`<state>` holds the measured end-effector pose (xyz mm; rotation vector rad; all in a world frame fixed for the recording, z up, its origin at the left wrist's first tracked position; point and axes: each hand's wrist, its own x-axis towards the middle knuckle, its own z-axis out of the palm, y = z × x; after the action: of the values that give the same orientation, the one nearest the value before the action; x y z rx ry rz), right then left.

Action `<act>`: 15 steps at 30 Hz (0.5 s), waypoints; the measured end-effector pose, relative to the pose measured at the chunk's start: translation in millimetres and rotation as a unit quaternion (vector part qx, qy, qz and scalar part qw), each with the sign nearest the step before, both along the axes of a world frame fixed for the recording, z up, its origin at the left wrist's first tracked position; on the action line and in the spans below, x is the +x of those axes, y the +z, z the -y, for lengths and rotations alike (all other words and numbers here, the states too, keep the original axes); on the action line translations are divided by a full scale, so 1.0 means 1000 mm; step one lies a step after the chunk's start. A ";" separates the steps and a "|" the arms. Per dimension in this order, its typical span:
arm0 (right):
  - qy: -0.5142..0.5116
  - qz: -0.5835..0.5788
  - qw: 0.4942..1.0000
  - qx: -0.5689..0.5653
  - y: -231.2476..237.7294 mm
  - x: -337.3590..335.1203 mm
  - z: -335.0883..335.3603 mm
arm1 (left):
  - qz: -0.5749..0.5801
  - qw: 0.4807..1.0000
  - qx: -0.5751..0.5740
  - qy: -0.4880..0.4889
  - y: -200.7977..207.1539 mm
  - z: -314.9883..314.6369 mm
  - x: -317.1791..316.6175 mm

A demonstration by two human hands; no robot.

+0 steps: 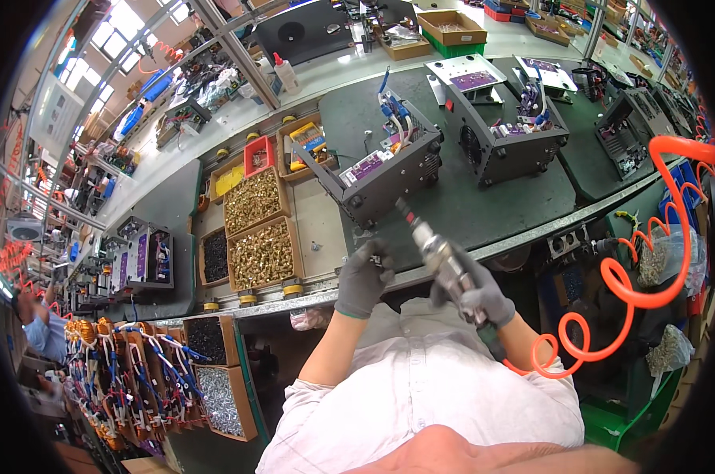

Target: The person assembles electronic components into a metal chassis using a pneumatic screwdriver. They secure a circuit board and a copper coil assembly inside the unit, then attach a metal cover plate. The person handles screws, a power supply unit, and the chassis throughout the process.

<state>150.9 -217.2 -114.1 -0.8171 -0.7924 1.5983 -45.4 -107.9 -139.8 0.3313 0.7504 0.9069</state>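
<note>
My right hand (486, 296), in a grey glove, is wrapped round a silver air screwdriver (440, 257). Its dark bit points up and left toward the front of a dark metal casing (389, 189), apart from it. The casing is open-topped, with a purple circuit board (367, 167) and blue and white cables inside. Near the bench's front edge is my left hand (361, 283), also gloved, with its fingers curled together. Whatever those fingers pinch is too small to name. An orange coiled hose (628, 294) runs from the right toward the screwdriver's rear end.
Brass fittings (256, 201) fill cardboard boxes at the left, beside a small red bin (258, 155). A second casing (511, 150) stands to the right on the green mat (460, 225). Wire bundles (128, 363) hang at lower left. A red-capped bottle (286, 75) stands behind.
</note>
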 end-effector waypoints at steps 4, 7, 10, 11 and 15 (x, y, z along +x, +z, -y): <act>-0.121 -0.068 0.984 0.112 0.008 -0.003 -0.022 | -0.108 0.959 0.120 -0.234 0.005 0.015 0.005; -0.142 -0.078 0.974 0.157 0.010 -0.002 -0.033 | -0.176 0.916 0.206 -0.297 0.024 0.036 0.030; -0.141 -0.098 0.971 0.163 0.014 -0.004 -0.033 | -0.178 0.910 0.252 -0.279 0.025 0.047 0.045; -0.137 -0.100 0.972 0.163 0.013 -0.003 -0.033 | -0.173 0.910 0.256 -0.278 0.025 0.047 0.046; -0.139 -0.123 0.971 0.148 0.015 -0.005 -0.033 | -0.110 0.925 0.244 -0.269 0.022 0.054 0.049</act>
<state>146.1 -184.0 -99.5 -0.4794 -0.6834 1.2637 3.8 -161.9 -117.5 1.0430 0.5797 0.5203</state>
